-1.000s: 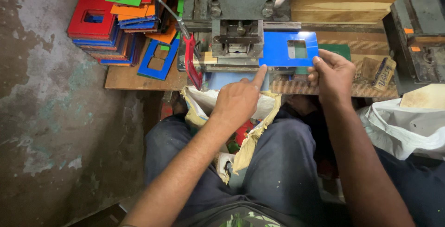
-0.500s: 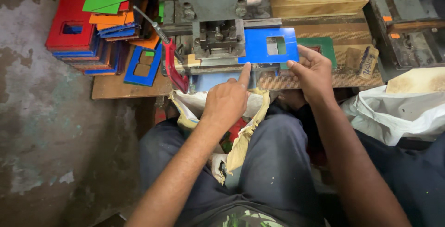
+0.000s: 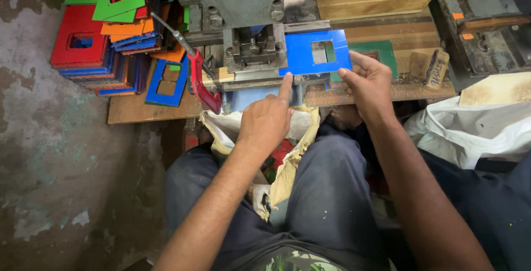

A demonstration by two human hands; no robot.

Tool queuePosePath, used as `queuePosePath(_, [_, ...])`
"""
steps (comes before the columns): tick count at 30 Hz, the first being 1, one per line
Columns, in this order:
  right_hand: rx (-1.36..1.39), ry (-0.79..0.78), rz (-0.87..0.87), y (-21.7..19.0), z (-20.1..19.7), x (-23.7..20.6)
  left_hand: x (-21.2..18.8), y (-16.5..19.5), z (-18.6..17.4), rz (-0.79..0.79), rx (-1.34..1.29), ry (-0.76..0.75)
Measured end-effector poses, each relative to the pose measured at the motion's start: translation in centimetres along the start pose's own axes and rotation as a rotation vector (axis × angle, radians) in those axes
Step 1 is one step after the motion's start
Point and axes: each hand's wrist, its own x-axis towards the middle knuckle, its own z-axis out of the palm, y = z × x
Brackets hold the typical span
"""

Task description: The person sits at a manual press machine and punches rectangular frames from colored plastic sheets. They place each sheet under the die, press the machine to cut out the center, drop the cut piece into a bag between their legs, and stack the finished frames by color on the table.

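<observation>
Pinching the near right edge of a blue plastic plate [image 3: 315, 54], the right hand [image 3: 369, 82] has thumb and fingers clamped on it, holding it flat against the bed of the grey punch press [image 3: 243, 11]. That plate carries a square cutout just above the grip, and its left end sits tucked under the press die [image 3: 255, 47]. Left of the grip, the left hand [image 3: 265, 121] grasps nothing: its fingers are curled, and its index fingertip [image 3: 287, 78] presses up against the plate's near left corner. Beyond the right hand's knuckles, a green plate [image 3: 379, 51] lies partly under the blue one on the wooden bench [image 3: 138, 108]. Further left of both hands, a red clamp [image 3: 200, 83] bites the bench edge, and past it stands a stack of coloured plates [image 3: 113, 25] in red, blue, orange and green. Below the left wrist, a cloth sack [image 3: 293, 155] sits open between the knees. Off to the right of the gripping arm, a white bag [image 3: 470, 133] slumps.
</observation>
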Motion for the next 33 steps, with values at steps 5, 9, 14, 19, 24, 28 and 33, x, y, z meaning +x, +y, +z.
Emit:
queuePosePath(5, [0.007,0.004,0.031,-0.4,0.2,-0.1,0.0,-0.2,0.0,0.021,-0.005,0.024])
queuePosePath(9, [-0.032,0.005,0.018,-0.7,0.3,-0.1,-0.1,-0.4,0.0,0.029,-0.003,0.026])
queuePosePath(14, [-0.019,0.014,0.020,-0.7,0.3,-0.1,-0.1,-0.5,0.1,0.034,-0.013,0.043])
queuePosePath(19, [-0.019,0.002,-0.017,-0.3,0.1,0.0,0.0,-0.4,0.3,0.036,-0.019,0.055])
queuePosePath(24, [-0.046,-0.011,-0.077,0.1,-0.1,0.1,0.0,-0.3,0.4,0.032,0.007,0.050])
queuePosePath(28, [-0.038,-0.001,-0.051,-0.1,0.2,0.2,0.0,-0.4,0.3,0.028,0.010,0.062])
queuePosePath(33, [-0.072,-0.002,-0.049,-0.5,1.1,-0.1,-0.1,-0.9,0.2,0.024,0.014,0.081])
